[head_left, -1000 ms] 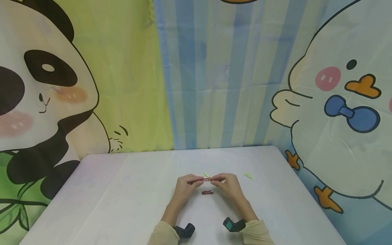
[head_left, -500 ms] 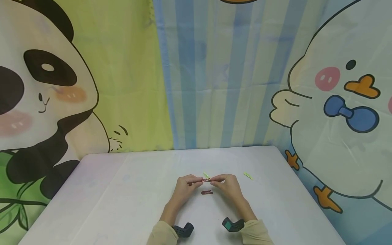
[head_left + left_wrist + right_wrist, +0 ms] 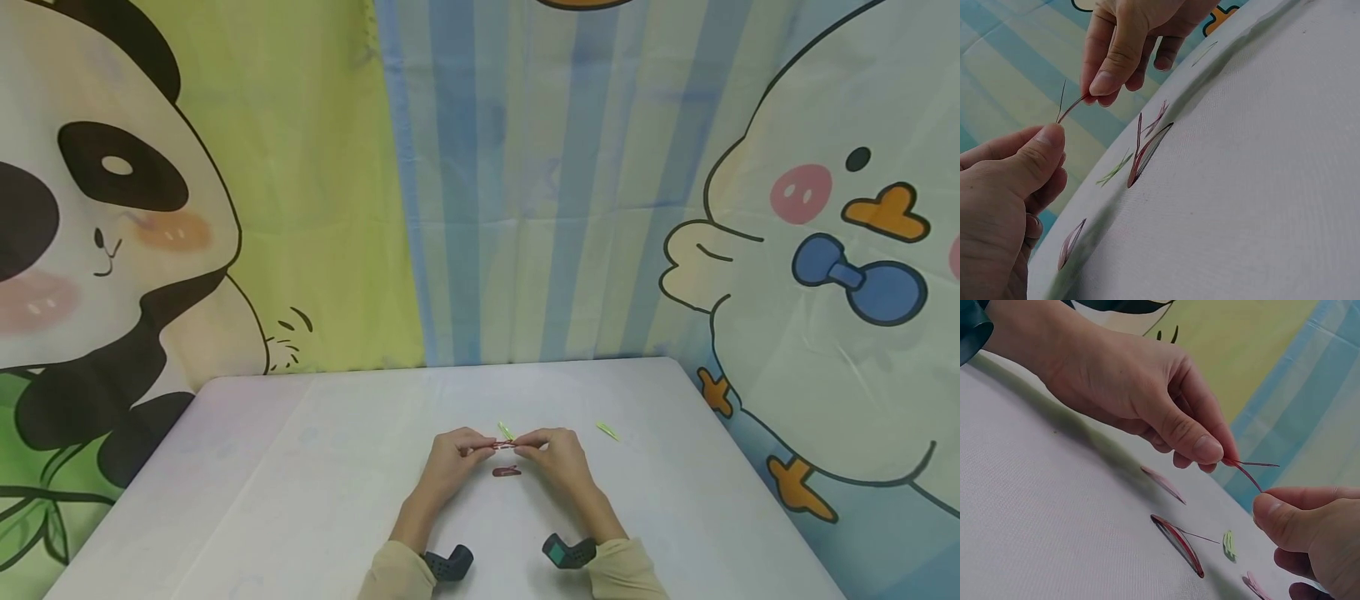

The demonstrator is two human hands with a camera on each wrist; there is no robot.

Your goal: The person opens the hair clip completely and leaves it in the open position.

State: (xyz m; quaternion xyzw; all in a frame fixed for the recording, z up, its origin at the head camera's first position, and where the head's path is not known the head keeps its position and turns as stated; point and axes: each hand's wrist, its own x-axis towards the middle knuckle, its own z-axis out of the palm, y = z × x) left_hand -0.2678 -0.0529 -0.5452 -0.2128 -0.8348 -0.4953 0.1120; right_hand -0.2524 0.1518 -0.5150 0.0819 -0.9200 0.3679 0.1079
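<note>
Between both hands, above the table, a thin red snap hair clip [image 3: 505, 445] is held by its two ends. My left hand [image 3: 450, 461] pinches one end between thumb and index finger; my right hand [image 3: 561, 456] pinches the other the same way. In the left wrist view the clip [image 3: 1072, 107] stands parted, one thin prong apart from its frame. Below the hands a dark red hair clip [image 3: 506, 472] lies on the table, its prong raised in the left wrist view. A green hair clip [image 3: 506, 432] lies just beyond the held one.
Another green clip [image 3: 608, 431] lies to the right on the white table [image 3: 315, 483]. Pinkish clips lie at either side of the dark red one, such as the pink clip [image 3: 1071, 245] in the left wrist view. A printed curtain [image 3: 517, 208] hangs behind the table.
Both hands have come down very slightly toward me with the red hair clip, still pinched at its ends. The clips on the table have stayed put.
</note>
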